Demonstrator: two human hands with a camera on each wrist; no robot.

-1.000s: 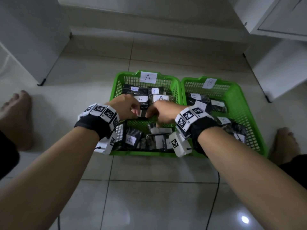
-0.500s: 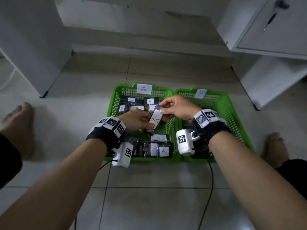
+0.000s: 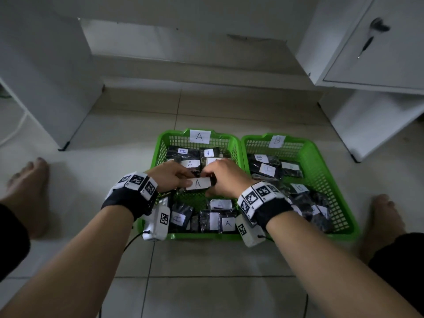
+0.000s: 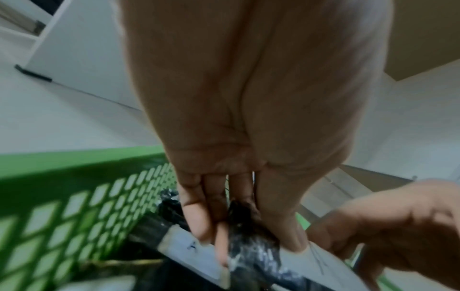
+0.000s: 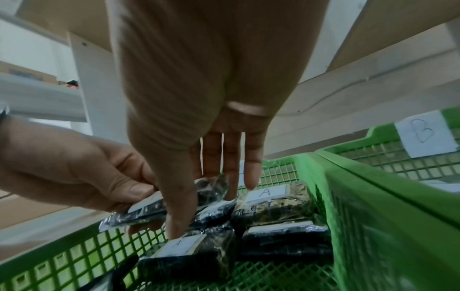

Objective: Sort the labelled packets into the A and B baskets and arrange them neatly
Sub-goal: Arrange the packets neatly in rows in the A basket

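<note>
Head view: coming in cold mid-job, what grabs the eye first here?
Two bright green baskets side by side on the pale tiled floor: basket A on the left, basket B on the right. Over basket A, the left hand and right hand hold an A-labelled packet between them.

pale tiled floor (image 3: 206,260) carries two green baskets side by side, touching: basket a (image 3: 160,152), basket b (image 3: 321,161).

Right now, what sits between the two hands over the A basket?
In the head view, a dark packet with an A label spans the gap: the left hand and right hand each hold one end, above the A basket.
</note>
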